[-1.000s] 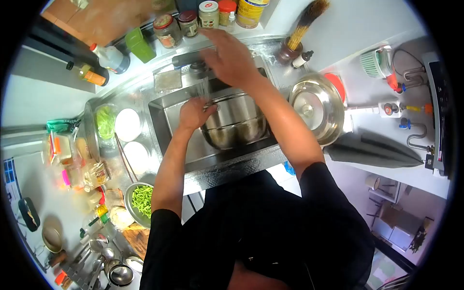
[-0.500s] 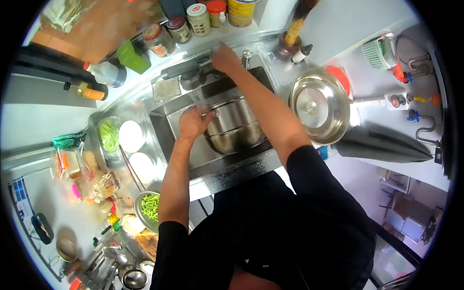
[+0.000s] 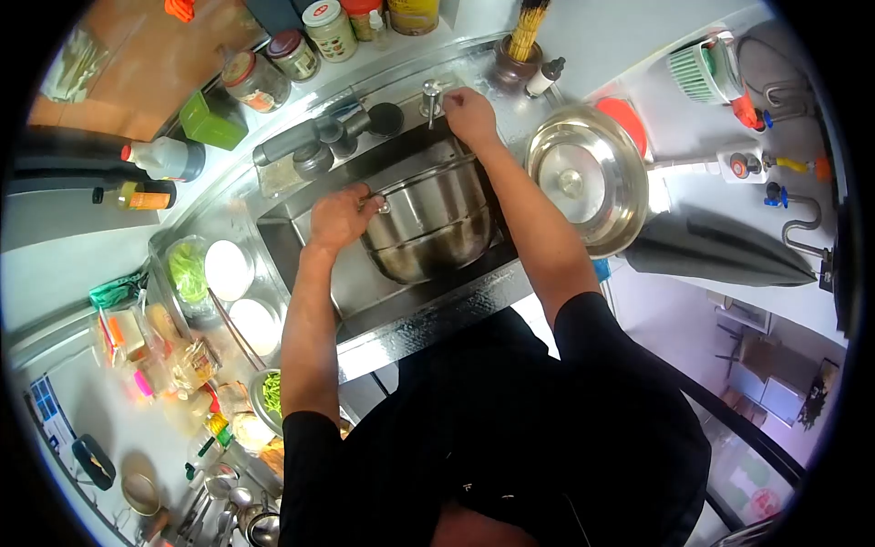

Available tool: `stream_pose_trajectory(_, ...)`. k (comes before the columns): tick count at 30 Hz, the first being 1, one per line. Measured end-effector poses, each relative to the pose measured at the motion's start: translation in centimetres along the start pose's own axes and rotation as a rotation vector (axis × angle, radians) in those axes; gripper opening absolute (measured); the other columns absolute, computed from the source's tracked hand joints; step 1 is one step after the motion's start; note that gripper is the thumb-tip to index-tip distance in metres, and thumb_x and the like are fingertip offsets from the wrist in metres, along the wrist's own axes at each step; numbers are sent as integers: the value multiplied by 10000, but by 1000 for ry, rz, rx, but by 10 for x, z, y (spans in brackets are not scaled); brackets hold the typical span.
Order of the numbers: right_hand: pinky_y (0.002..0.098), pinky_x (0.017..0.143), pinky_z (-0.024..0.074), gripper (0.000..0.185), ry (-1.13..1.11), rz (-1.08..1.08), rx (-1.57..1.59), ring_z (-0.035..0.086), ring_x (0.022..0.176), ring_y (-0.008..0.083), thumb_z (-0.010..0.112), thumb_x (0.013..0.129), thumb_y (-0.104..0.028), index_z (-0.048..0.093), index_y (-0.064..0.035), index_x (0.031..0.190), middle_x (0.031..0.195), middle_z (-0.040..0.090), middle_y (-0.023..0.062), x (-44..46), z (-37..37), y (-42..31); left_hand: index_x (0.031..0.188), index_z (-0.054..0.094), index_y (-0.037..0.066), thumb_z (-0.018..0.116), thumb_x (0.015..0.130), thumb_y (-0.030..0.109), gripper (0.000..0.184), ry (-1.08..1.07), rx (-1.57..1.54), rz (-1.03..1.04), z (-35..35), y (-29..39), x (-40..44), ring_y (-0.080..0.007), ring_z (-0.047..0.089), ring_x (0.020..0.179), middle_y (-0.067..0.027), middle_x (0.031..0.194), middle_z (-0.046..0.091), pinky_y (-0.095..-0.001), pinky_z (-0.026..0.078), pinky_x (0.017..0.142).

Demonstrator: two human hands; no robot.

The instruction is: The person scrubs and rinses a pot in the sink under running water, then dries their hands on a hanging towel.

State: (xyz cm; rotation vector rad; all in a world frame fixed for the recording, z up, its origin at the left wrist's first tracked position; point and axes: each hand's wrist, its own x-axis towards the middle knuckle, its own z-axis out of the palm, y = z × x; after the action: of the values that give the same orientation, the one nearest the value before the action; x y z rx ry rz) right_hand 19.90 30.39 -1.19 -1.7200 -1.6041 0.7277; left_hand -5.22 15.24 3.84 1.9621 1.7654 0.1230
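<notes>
A large steel pot [image 3: 433, 235] sits tilted in the sink [image 3: 351, 296]. My left hand [image 3: 343, 217] is closed on the pot's handle at its left side. Beside the small silver dispenser [image 3: 431, 98] behind the sink is my right hand [image 3: 470, 117], its fingers curled; what they hold, if anything, is hidden. The dark faucet [image 3: 314, 139] lies along the sink's back edge, to the left of the dispenser. No running water shows under it.
A wide steel basin [image 3: 588, 182] stands right of the sink. At the left are white plates [image 3: 229, 271], chopped greens [image 3: 188, 273] and a bowl of green beans [image 3: 272, 392]. Jars [image 3: 329, 32] line the back ledge. A brush [image 3: 527, 36] stands in a brown holder.
My right hand has come down from over the faucet to the dispenser's right. The water stream has stopped. My left hand has stayed at the pot's handle, and the view has shifted.
</notes>
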Motion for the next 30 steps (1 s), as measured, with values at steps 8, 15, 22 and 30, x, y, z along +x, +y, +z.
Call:
stream_pose_trajectory(8, 423, 849, 531, 280, -261, 51, 17, 686, 950, 357, 632, 894, -295, 737, -64, 1013, 990, 725, 183, -13, 2, 35, 970, 673, 58, 623, 961, 394, 340, -71, -346, -48, 6, -35, -2, -315, 600, 723, -171, 785, 640, -403, 473, 690)
stream_pose_trajectory(15, 421, 880, 522, 295, -284, -134, 21, 676, 986, 367, 598, 919, -283, 741, -68, 1061, 1026, 722, 183, -17, 22, 45, 983, 687, 44, 635, 972, 345, 306, -125, -414, -175, -4, -52, 1, -189, 514, 708, -102, 759, 574, -324, 447, 698)
stream_pose_trajectory(22, 388, 901, 515, 306, -340, 172, 402, 682, 1012, 325, 604, 920, -270, 734, -66, 1108, 1067, 727, 173, -7, 38, 41, 963, 706, 37, 615, 1012, 328, 309, -110, -731, -313, -6, -46, -2, -88, 485, 789, 49, 808, 565, -269, 415, 742)
stream_pose_trajectory(30, 431, 917, 506, 356, -175, 92, 252, 664, 1021, 388, 526, 939, -302, 734, -30, 1037, 1071, 709, 219, 8, 26, 49, 981, 741, 103, 636, 996, 360, 278, -107, -824, -409, 22, -30, 8, -30, 367, 580, 98, 712, 564, -211, 269, 522)
